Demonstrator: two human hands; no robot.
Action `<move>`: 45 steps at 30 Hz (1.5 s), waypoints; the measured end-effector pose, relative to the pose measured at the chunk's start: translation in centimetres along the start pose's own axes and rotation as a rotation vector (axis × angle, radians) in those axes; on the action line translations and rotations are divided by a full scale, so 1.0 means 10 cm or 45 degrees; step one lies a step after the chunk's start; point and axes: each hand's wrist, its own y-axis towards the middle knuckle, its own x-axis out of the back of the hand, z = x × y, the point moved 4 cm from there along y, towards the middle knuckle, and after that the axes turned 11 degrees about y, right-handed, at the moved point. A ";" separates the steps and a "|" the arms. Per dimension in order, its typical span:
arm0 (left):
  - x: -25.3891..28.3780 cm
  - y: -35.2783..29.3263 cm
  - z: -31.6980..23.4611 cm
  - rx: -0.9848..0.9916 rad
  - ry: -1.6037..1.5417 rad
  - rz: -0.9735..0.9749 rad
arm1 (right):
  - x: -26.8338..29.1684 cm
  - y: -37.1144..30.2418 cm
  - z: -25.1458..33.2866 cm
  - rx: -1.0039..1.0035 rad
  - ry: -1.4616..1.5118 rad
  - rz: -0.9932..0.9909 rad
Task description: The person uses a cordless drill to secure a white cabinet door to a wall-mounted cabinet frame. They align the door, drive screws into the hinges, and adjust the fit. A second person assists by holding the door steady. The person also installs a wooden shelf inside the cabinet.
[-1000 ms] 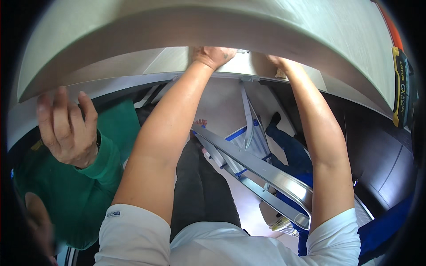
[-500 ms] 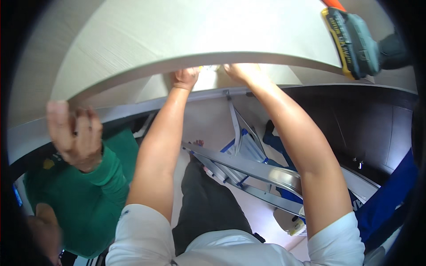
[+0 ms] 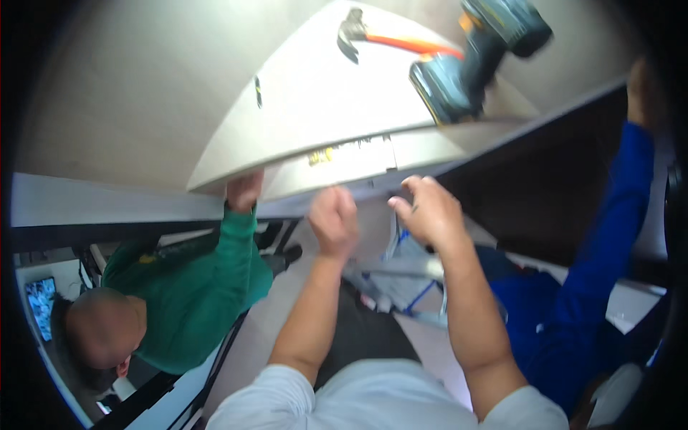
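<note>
My left hand (image 3: 335,221) is curled into a blurred fist just below the pale panel's front edge; whatever may be inside it is hidden. To its right, my right hand (image 3: 432,213) has thumb and fingers apart and holds nothing that I can see. Both hands are clear of the pale wooden panel (image 3: 301,118). Under the panel's edge, a light strip (image 3: 351,153) carries yellow and dark marks. On top of the panel lie a claw hammer (image 3: 401,41) with an orange handle, a cordless drill (image 3: 476,72), and a small dark slim piece (image 3: 259,92).
At left, a person in green (image 3: 201,294) has a hand (image 3: 245,190) up at the panel. At right, a person in blue (image 3: 573,308) reaches to the dark cabinet (image 3: 545,186) edge. Below my hands stands a metal stepladder (image 3: 405,276).
Both my hands have come down and back from under the panel edge. The view has shifted, bringing the hammer into sight. The green-sleeved hand now touches the panel's left end.
</note>
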 end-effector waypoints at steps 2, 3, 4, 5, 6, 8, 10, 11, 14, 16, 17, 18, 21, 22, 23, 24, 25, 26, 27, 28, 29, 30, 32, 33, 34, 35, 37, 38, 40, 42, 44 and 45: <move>0.43 0.58 -0.61 -0.295 0.114 -0.209 | 0.15 -0.46 -0.27 -0.078 0.020 -0.007; 0.53 0.80 -0.65 -0.279 0.227 -0.207 | 0.23 -0.67 -0.38 -0.155 -0.001 0.011; 0.64 1.03 -0.83 -0.202 0.294 -0.220 | 0.24 -0.85 -0.42 -0.189 -0.046 0.020; 0.65 1.27 -0.72 -0.285 0.321 -0.237 | 0.27 -1.03 -0.44 -0.250 -0.045 0.046; 0.60 1.47 -0.62 -0.245 0.303 -0.171 | 0.32 -1.14 -0.44 -0.238 -0.010 0.088; 0.41 1.58 -0.51 0.422 0.059 0.150 | 0.32 -1.26 -0.49 -0.251 0.005 0.111; 0.40 1.70 -0.28 0.352 -0.090 0.080 | 0.17 -1.25 -0.56 -0.282 -0.024 0.065; 0.45 1.71 -0.05 0.329 -0.158 0.037 | 0.08 -1.30 -0.57 -0.268 -0.019 0.043; 0.44 1.84 0.00 0.000 -0.014 -0.059 | 0.04 -1.22 -0.61 -0.233 0.071 -0.105; 0.45 1.81 -0.18 -0.092 0.464 -0.061 | 0.07 -1.18 -0.56 -0.240 0.024 -0.026; 0.47 1.77 -0.09 -0.098 0.234 -0.122 | 0.09 -1.22 -0.53 -0.261 0.050 -0.015; 0.49 1.77 -0.05 -0.007 0.226 -0.057 | 0.10 -1.23 -0.52 -0.293 0.076 -0.012; 0.50 1.69 -0.29 0.066 0.085 -0.053 | 0.11 -1.24 -0.55 -0.350 0.091 0.014; 0.52 1.69 -0.22 0.185 0.070 0.019 | 0.11 -1.24 -0.53 -0.368 0.092 0.053; 0.54 1.71 -0.21 0.089 0.162 0.012 | 0.14 -1.23 -0.53 -0.392 0.097 0.047; 0.55 1.71 -0.21 0.090 0.165 0.045 | 0.13 -1.23 -0.54 -0.419 0.106 0.051; 0.56 1.73 -0.21 0.089 0.166 0.077 | 0.13 -1.23 -0.53 -0.446 0.115 0.052; 0.59 1.70 -0.18 0.114 0.156 0.074 | 0.10 -1.26 -0.52 -0.441 0.109 0.076; 0.59 1.69 -0.13 0.135 0.142 0.064 | 0.08 -1.25 -0.53 -0.430 0.100 0.094; 0.49 1.74 -0.14 0.141 0.072 0.088 | 0.09 -1.24 -0.58 -0.449 0.101 0.080; 0.57 1.66 -0.04 0.190 0.039 0.072 | 0.04 -1.19 -0.59 -0.403 0.078 0.160; 0.45 1.73 -0.10 0.166 -0.034 0.134 | 0.04 -1.18 -0.60 -0.418 0.083 0.183; 0.48 1.70 -0.05 0.110 -0.030 0.213 | -0.03 -1.18 -0.60 -0.432 0.080 0.279; 0.48 1.71 -0.02 0.062 0.013 0.219 | 0.01 -1.13 -0.64 -0.439 0.060 0.316; 0.57 1.66 0.04 0.100 0.006 0.203 | -0.01 -1.11 -0.68 -0.431 0.028 0.375; 0.40 1.79 -0.14 0.057 -0.043 0.286 | -0.05 -1.15 -0.79 -0.491 0.100 0.318; 0.64 1.66 -0.06 0.130 0.007 0.249 | 0.00 -1.05 -0.69 -0.523 0.082 0.510; 0.64 1.70 -0.08 0.100 0.043 0.279 | 0.18 -1.11 -0.56 -0.583 0.094 0.461; 0.61 1.75 -0.09 0.066 0.080 0.297 | 0.15 -1.12 -0.58 -0.614 0.171 0.352; 0.48 1.80 -0.02 0.044 0.040 0.318 | 0.13 -1.09 -0.60 -0.635 0.180 0.229; 0.39 1.83 0.14 0.134 -0.086 0.336 | 0.24 -1.10 -0.58 -0.601 0.087 0.177; 0.39 1.80 0.26 0.241 -0.183 0.329 | 0.32 -1.11 -0.50 -0.565 0.029 0.169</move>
